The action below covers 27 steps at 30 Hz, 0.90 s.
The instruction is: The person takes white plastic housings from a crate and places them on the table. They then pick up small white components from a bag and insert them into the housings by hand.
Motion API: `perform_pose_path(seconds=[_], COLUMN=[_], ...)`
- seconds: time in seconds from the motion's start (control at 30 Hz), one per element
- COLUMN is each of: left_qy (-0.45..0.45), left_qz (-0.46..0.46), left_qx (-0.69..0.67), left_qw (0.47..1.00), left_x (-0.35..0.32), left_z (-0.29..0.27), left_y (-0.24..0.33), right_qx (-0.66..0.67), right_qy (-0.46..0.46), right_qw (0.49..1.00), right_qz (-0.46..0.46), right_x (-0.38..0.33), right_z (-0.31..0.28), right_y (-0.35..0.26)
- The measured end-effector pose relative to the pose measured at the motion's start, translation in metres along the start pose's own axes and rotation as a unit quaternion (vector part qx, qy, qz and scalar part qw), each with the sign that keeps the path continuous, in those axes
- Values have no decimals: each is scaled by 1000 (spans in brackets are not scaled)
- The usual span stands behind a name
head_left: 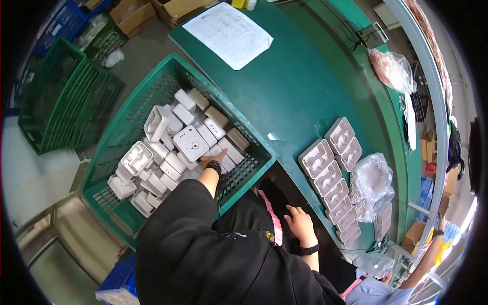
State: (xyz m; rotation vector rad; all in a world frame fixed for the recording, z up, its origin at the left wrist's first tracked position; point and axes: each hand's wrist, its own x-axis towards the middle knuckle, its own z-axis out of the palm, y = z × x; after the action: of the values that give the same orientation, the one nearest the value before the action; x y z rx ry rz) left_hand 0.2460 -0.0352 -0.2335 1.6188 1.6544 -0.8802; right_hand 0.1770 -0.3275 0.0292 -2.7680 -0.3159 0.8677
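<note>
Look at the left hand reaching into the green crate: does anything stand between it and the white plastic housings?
Nothing visible does. The left hand is already inside the green crate, its fingers against the loose white housings piled there. The crate is open-topped, with no lid or wrap over them. The right hand is by the table edge, apart.

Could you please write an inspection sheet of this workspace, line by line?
Surface: green table, mostly bare in the middle.
Job's things: green crate beside the table, full of white plastic housings; row of pale moulded trays along the table edge.
Clutter: printed paper sheet; clear plastic bags; pinkish bag.
Hands: left hand reaches into the crate, touching the housings; right hand rests open near the table edge, holding nothing.
Cables: thin black cable at the far edge.
Surroundings: empty green crates, cardboard boxes, another person's arm at lower right.
</note>
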Motion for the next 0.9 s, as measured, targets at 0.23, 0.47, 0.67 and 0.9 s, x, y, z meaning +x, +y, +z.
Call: perform_pose_path(seconds=[0.23,0.47,0.67,0.9], left_qy=[7,14,-241,-370], left_qz=[-8,-39,108,218], left_qx=[-99,-84,-268,-471], left_qw=[995,996,927,771], left_x=[18,12,-30,-59], left_z=[-8,-32,-83,-126], left_y=[-34,-29,-61,-78], right_qx=[20,3,-22,127], right_qy=[33,33,24,93], right_qw=[999,999,999,948], right_qz=[12,16,-40,-275], right_x=[-1,-2,23,90], right_z=[-1,-10,-20,-46], right_y=[8,15,0,-89])
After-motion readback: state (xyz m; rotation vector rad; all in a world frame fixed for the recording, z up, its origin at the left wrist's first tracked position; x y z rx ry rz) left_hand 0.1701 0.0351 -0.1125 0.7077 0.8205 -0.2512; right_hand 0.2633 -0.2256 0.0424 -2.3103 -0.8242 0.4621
